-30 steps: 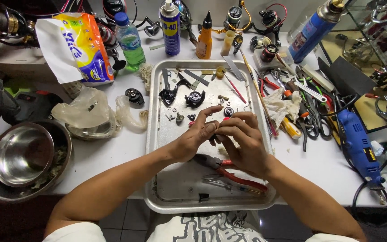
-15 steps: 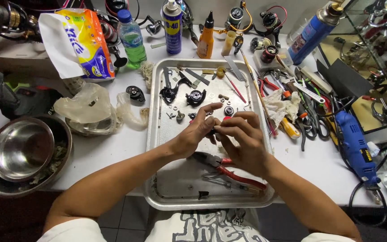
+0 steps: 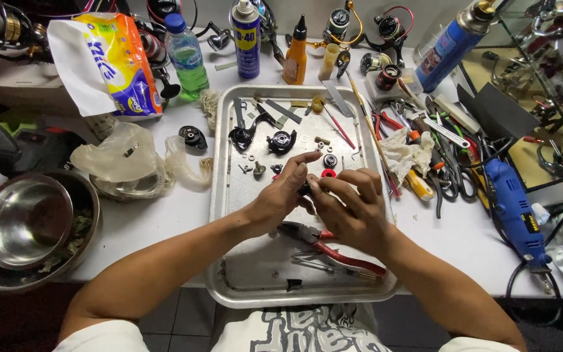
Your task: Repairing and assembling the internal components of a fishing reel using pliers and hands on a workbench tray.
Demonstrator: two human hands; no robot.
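Two steel bowls (image 3: 24, 225) nested far left | my left hand (image 3: 280, 199) pinches a small dark part (image 3: 305, 189) over the metal tray (image 3: 219, 195) | my right hand (image 3: 353, 212) is closed on the same part from the other side | red-handled pliers (image 3: 333, 248) just below | blue rotary tool (image 3: 515, 208) far right
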